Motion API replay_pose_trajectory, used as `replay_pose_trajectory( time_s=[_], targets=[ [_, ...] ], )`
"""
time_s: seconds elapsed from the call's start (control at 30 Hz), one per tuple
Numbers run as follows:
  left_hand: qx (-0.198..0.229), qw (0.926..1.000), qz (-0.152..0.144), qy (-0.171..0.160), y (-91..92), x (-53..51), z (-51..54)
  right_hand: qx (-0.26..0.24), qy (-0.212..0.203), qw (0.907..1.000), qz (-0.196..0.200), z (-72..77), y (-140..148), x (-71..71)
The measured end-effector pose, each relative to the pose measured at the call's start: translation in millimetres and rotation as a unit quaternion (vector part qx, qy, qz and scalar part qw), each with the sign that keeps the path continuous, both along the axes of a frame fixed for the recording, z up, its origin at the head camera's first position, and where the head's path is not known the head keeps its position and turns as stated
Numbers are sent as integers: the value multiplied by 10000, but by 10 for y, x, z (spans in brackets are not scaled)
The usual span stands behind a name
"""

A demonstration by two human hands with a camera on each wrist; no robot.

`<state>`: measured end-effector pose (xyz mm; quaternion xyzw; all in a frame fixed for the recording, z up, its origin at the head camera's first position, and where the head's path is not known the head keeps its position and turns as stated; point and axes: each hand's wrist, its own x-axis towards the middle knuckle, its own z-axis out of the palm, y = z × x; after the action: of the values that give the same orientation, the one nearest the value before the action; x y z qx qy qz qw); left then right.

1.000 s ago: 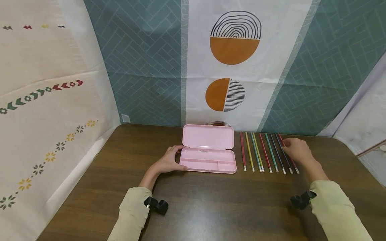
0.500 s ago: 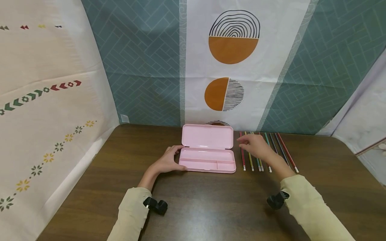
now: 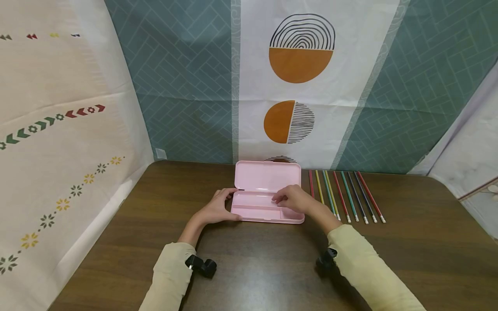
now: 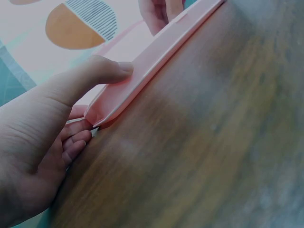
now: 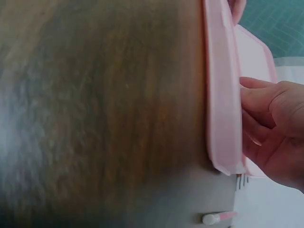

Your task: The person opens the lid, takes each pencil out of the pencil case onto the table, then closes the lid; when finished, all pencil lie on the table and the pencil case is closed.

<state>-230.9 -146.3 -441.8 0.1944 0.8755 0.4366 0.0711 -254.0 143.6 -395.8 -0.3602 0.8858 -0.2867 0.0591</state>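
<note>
A pink pencil case (image 3: 253,212) lies on the table with its lid (image 3: 260,176) folded back toward the wall. At the case's left end my left hand (image 3: 216,208) grips it, thumb (image 4: 124,67) on the front edge and fingers around the back corner. My right hand (image 3: 298,200) reaches over the case's right half, fingers loosely bent and pointing into the long rear compartment. No object shows between them; in the right wrist view the case wall partly hides the fingertips (image 5: 251,92). Right of the case lies a row of coloured pencils (image 3: 342,196), erasers toward me.
The brown wooden table (image 3: 256,268) extends in front of the case and to both sides. A patterned cloth (image 3: 186,108) hangs directly behind its back edge. A cream cloth (image 3: 78,172) hangs along the left. Thin dividers split the case's front part.
My right hand has moved left, from the rightmost red pencil, across the row and into the pencil case. The pencils stay in their row. My left hand keeps its place on the case.
</note>
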Motion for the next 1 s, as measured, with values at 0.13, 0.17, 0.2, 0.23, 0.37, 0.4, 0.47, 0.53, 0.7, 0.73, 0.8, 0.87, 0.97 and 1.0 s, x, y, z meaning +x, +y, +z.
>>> replay_pose_trajectory(
  time_s=[0.13,0.17,0.2,0.23,0.37,0.4,0.47,0.53,0.7,0.73,0.8,0.87,0.97,1.0],
  targets=[
    [30,10000,4,20,9,-3,18,106,-187,9997,-108,-8,-7,-28],
    [25,10000,8,31,9,-4,21,154,-236,9995,-128,-4,-5,-34],
    [22,10000,12,39,9,-5,24,194,-319,9992,-144,2,-2,-39],
    [22,10000,15,51,8,-7,27,233,-359,9990,-120,4,1,-48],
    [0,10000,35,60,-2,-10,28,516,-270,9980,233,22,-8,-82],
    [5,10000,40,46,-4,-10,28,597,-235,9975,310,28,-16,-87],
    [-1,10000,50,22,-9,-10,24,746,-186,9961,423,36,-38,-97],
    [-4,10000,65,-24,-11,-8,21,849,-289,9952,389,51,-56,-96],
    [-15,10000,64,-16,-8,-3,11,905,-699,9931,276,73,-72,-95],
    [-28,10000,60,-7,-6,-1,10,904,-754,9926,285,77,-72,-95],
    [-22,10000,53,8,-3,2,7,901,-844,9918,329,85,-72,-94],
    [-29,10000,42,4,1,6,8,919,-885,9910,409,94,-70,-93],
    [-19,10000,70,-56,4,12,12,955,-1013,9893,432,110,-68,-90],
    [-23,9999,80,-78,4,15,13,965,-1046,9889,437,117,-69,-88]
  ],
)
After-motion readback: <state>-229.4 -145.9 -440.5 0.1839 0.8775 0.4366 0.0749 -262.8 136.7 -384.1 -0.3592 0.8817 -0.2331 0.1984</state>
